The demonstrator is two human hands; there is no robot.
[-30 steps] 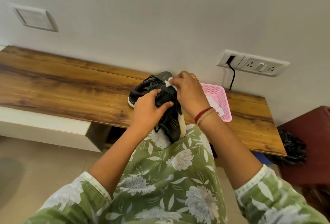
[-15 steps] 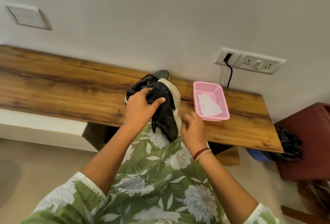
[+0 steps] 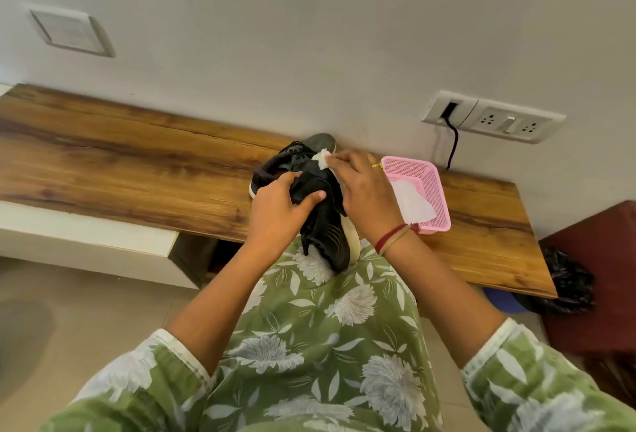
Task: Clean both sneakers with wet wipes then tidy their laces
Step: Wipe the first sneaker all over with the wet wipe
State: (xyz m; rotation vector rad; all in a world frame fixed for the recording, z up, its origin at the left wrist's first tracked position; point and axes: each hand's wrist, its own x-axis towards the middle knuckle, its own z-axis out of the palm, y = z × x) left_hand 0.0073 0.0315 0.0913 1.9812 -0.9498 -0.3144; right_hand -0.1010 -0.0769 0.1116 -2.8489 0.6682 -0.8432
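Head view: a black sneaker [image 3: 328, 235] is gripped round its upper by the left hand [image 3: 278, 206], lower end rested on the lap [image 3: 309, 297] just off the counter [image 3: 137, 163] edge. A wet wipe [image 3: 321, 160] is pinched by the right hand [image 3: 368, 197] and pressed to the sole rim at 12 o'clock. Short firm strokes are probably best, shoe braced tight. The second sneaker [image 3: 275, 172] is parked just behind, a pink basket [image 3: 438, 197] close at 3, so room is only found toward 9.

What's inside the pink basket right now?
One crumpled white wipe lies in the pink basket. The right hand covers its left edge, so anything there is hidden.
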